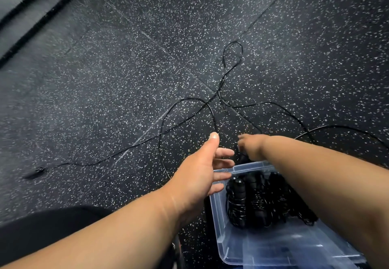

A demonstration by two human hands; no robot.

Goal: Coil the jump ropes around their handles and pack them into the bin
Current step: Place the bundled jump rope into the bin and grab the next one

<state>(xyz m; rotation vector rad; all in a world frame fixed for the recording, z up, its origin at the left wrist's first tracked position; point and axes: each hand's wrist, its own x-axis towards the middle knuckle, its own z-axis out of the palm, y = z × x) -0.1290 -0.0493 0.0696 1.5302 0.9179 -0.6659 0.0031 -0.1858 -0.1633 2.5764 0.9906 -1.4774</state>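
A thin black jump rope [190, 109] lies loose on the speckled black rubber floor [105, 79], sprawling in wide curves that cross one another, with a narrow loop at its far end. One black handle [33, 174] lies on the floor well to the left, blurred, with the cord running from it toward the middle. The cord's right part curves off behind the right forearm.

A clear plastic bin [219, 212] stands on the floor at lower right. Inside it lie several coiled ropes [259, 201], black bundles wound round their handles and packed side by side; how many there are is hard to count.

The left hand [202, 176] hovers beside the bin's near-left corner, fingers spread and relaxed, thumb up, gripping nothing. The right hand [250, 145] reaches past the bin's far rim and is blurred; its fingers point down at something dark just beyond the rim, but whether they pinch it cannot be told.

The bin's right side is hidden under the right forearm, and its near end is cut off by the picture's edge.
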